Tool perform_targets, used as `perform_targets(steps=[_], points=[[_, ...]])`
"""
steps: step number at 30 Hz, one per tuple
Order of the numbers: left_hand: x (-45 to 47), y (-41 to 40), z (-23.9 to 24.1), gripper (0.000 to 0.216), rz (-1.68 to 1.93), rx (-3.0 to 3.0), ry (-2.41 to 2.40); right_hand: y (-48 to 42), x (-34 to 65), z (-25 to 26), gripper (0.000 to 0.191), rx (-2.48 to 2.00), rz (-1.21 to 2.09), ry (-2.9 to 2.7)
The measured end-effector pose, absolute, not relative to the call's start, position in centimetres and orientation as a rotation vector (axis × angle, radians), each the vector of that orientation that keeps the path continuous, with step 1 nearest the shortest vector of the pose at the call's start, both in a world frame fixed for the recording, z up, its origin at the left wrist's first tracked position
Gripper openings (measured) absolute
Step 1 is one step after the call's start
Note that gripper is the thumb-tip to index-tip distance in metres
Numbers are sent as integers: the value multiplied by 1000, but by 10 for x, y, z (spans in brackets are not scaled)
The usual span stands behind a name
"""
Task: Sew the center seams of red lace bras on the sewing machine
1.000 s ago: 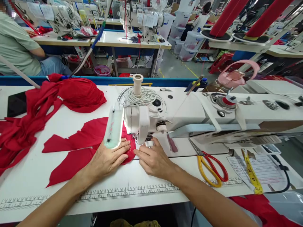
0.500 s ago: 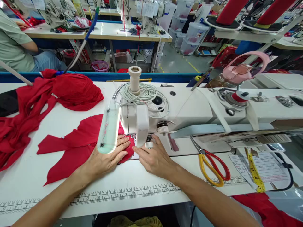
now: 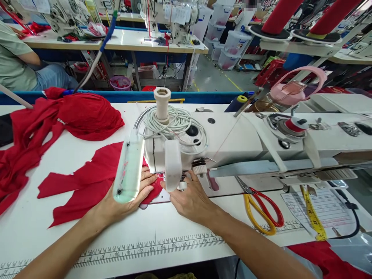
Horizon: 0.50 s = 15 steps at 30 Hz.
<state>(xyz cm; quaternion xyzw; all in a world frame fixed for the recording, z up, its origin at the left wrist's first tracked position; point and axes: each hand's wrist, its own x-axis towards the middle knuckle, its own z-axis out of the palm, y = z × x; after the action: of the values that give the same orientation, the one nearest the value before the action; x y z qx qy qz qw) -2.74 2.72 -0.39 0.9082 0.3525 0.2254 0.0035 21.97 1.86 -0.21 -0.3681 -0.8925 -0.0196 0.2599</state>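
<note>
Left fingers (image 3: 148, 180): flat and spread on the red cloth (image 3: 87, 174), left hand (image 3: 117, 208) pressing, not gripping
Right fingers (image 3: 174, 197): bent near its edge, partly tucked behind the sewing machine (image 3: 238, 133), so can't tell if the right hand (image 3: 193, 200) is pinching anything
Red cloth: on the white table (image 3: 139, 230), one end at the metal foot (image 3: 161, 176), two tails trailing left
Just changed: tails sit closer together than a second ago; imo it's turning slightly, working end kept at the foot
Red bundle (image 3: 90, 116): heaped farther back, left side
</note>
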Motion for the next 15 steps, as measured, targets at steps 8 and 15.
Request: perform_targets(steps=[8, 15], points=[[-22, 39, 5, 38, 750, 2813, 1129, 22, 219, -7, 24, -1051, -149, -2420], [-22, 46, 7, 36, 774, 2924, 1038, 25, 221, -10, 16, -1061, -253, -2420]])
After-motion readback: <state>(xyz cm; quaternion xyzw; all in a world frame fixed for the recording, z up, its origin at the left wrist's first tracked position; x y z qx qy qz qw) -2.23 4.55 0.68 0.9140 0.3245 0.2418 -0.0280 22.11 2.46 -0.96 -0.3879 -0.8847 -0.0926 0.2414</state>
